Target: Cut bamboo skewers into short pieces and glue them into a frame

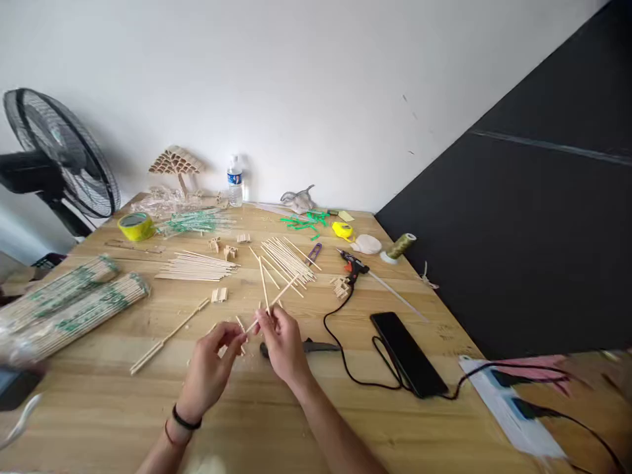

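- My left hand [213, 359] reaches in from the lower edge of the worktop [123, 408], a dark band at the wrist, fingers curled and the grip pinched shut on a short stick piece [240, 324] at the fingertips.
- My right hand [282, 341] comes in from the lower right, forearm angled across the wood, thumb and forefinger closed on two thin bamboo sticks [264, 286] that cross just above the knuckles and fan upward and away from me.
- The sticks are pale, slender and straight; one leans up to the left, the other slants off to the right toward the loose pile.
- Just behind my right hand lies a dark-handled cutter [316, 346], partly hidden by my fingers.
- To the right, a black phone [407, 352] lies flat with a black cable [345, 355] looping past it.
- To the left, a long jointed stick [168, 337] lies aslant, and further left rolled bamboo mats [74, 306] rest at the edge.
- Mid-worktop: a fanned pile of sticks [286, 260], a neater bundle [197, 266], and a glue gun [353, 265].
- At the far end stand a yellow tape roll [135, 226], a water bottle [235, 181] and a small stick-built tree [176, 164], with a fan [59, 155] off to the left.
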{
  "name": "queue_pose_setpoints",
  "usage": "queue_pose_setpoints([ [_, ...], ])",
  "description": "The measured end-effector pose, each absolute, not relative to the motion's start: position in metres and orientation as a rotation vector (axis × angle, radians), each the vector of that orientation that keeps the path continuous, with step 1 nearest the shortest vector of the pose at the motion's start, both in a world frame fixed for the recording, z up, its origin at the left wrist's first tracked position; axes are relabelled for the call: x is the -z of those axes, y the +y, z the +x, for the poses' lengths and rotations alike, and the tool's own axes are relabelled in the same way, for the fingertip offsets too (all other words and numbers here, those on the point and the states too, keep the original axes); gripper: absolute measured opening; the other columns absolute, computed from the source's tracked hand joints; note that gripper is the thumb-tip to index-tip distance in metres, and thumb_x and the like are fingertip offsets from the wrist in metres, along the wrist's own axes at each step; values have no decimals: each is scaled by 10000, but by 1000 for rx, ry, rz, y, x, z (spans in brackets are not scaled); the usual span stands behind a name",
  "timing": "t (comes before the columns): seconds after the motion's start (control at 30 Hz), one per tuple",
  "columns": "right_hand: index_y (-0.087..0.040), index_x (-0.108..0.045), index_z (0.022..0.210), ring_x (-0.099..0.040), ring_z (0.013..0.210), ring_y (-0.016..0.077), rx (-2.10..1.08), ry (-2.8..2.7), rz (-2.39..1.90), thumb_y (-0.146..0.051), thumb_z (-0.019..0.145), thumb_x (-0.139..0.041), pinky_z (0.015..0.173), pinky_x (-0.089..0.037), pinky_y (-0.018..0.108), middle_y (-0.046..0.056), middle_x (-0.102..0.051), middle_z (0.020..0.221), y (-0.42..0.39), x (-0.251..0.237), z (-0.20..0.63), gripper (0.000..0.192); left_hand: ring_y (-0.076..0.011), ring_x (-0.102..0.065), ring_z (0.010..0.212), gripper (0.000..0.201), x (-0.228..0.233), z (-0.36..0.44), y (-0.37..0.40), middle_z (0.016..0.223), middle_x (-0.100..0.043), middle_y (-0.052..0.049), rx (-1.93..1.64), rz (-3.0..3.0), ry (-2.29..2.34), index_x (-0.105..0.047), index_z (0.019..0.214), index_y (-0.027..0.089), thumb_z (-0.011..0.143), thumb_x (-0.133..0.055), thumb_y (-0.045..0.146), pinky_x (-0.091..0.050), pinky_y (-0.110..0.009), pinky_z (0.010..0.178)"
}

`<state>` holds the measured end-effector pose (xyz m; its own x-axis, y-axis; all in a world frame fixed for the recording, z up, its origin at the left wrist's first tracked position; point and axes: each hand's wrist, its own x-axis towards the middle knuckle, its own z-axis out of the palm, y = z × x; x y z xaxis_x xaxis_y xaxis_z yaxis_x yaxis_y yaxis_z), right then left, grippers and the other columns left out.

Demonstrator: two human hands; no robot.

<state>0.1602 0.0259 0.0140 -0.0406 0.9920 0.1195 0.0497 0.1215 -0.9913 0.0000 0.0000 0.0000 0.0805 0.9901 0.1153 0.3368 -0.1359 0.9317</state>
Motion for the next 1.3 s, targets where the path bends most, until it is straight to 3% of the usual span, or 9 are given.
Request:
queue_pose_setpoints([
  [0.33,-210,-544,741,-521,573,130,-1183,-1295,-1137,-546,1000,-545,571,-386,247,4,-652,663,22,-12,152,423,-146,-513,606,253,5,-2,-4,703,-574,11,-1076,1617,1426,-564,838,206,998,-523,397,-400,-243,558],
  [0.7,-172,-646,915,-335,486,90,-1234,-1168,-1136,-624,959,-585,453,-244,242,31,-680,734,22,6,168,459,-183,-519,631,410,10,-61,38,663,-522,10,-993,1752,1622,-495,745,234,1023,-345,494,-449,-295,652],
  [0.77,-170,-647,921,-315,485,85,-1241,-1154,-1135,-621,957,-591,447,-227,240,31,-677,738,22,8,171,456,-211,-538,658,358,11,-75,54,693,-563,-9,-989,1772,1756,-520,769,236,984,-407,499,-445,-324,680],
  [0.87,-172,-648,922,-300,490,83,-1252,-1156,-1126,-613,955,-595,444,-213,238,30,-673,749,20,7,171,446,-288,-599,847,290,14,-86,73,915,-651,-86,-971,1828,1892,-578,858,228,840,-589,517,-467,-391,797],
  [1.0,-176,-643,918,-276,487,80,-1256,-1165,-1116,-611,952,-587,442,-208,239,22,-662,762,19,6,170,440,-335,-609,874,249,19,-90,86,851,-629,-104,-899,1868,1957,-548,740,241,787,-602,480,-474,-431,810],
  [1.13,-181,-635,958,-273,491,79,-1242,-1162,-1117,-586,949,-601,447,-206,236,20,-667,786,19,5,173,406,-299,-610,742,242,15,-88,79,754,-599,-67,-905,1828,1961,-502,762,246,822,-549,476,-466,-389,685],
  [1.3,-191,-635,968,-329,502,90,-1225,-1182,-1103,-568,948,-624,448,-246,234,23,-684,807,18,0,174,377,-193,-580,614,315,-2,-72,42,701,-603,12,-910,1840,1682,-555,914,231,894,-566,545,-461,-294,592],
])
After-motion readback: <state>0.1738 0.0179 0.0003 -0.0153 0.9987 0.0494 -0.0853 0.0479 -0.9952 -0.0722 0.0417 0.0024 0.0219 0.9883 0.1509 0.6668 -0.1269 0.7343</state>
